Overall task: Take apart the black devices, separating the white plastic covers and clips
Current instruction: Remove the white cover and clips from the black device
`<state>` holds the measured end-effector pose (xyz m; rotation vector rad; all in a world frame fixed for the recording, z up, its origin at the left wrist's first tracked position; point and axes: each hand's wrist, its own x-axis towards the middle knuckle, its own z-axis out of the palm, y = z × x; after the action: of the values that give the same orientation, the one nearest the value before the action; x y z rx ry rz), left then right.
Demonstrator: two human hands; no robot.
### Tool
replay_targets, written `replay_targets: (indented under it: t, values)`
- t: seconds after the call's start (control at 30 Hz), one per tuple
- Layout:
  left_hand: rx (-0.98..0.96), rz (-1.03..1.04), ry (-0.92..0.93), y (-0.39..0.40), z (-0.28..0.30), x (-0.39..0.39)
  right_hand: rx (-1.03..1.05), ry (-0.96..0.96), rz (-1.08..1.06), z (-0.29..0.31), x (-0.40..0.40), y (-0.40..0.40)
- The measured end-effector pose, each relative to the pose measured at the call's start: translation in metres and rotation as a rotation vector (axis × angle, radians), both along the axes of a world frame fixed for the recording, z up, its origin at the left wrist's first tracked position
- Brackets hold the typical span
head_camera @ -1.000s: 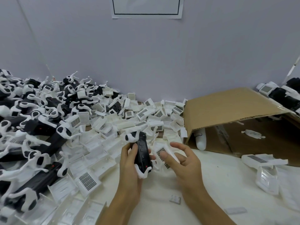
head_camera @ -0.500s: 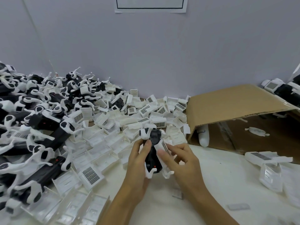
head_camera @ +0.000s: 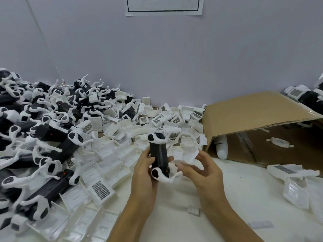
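While your left hand (head_camera: 146,173) grips the black device (head_camera: 159,155) upright and your right hand (head_camera: 199,169) pinches its freed white cover (head_camera: 187,154), its clips (head_camera: 161,176) remain, with many devices (head_camera: 43,137) unopened at left.

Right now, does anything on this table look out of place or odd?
One thing: the brown cardboard box lies tipped on its side, with a white plastic bottle-shaped part at its open mouth. The heaps of white plastic covers look like sorted piles, not spills.
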<state>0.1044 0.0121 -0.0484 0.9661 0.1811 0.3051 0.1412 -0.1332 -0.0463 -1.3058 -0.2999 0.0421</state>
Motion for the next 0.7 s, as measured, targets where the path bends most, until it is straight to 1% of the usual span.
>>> replay_targets:
  t: [0.1, 0.2, 0.27, 0.37, 0.4, 0.47, 0.53, 0.6, 0.7]
  values:
    - [0.018, 0.100, -0.003, 0.000, 0.002, 0.004, 0.043, -0.011, -0.057, -0.002, 0.004, -0.002]
    - [0.036, 0.097, -0.018, 0.002, 0.002, 0.003, 0.049, -0.031, -0.025, -0.004, 0.005, 0.000]
    - [0.025, 0.049, -0.022, 0.002, 0.004, 0.002, 0.033, -0.023, 0.033, -0.005, 0.004, 0.001]
    - [-0.031, 0.073, 0.010, 0.002, 0.004, 0.000, 0.034, 0.042, 0.205, -0.004, 0.003, 0.002]
    - [-0.041, 0.088, 0.009, 0.002, 0.005, 0.000, 0.080, 0.079, 0.271, -0.003, 0.005, 0.000]
    - [0.034, 0.136, 0.006, 0.000, 0.007, -0.003, 0.192, 0.192, 0.317, 0.000, 0.005, -0.001]
    - [0.161, 0.195, 0.036, -0.003, 0.009, -0.004, 0.166, 0.223, 0.246, 0.000, 0.006, -0.001]
    - [0.238, 0.197, 0.038, -0.007, 0.009, -0.006, 0.095, 0.165, 0.132, -0.001, 0.004, 0.003]
    - [0.186, 0.182, 0.049, -0.010, 0.010, -0.004, 0.101, 0.075, -0.023, -0.001, 0.002, 0.002]
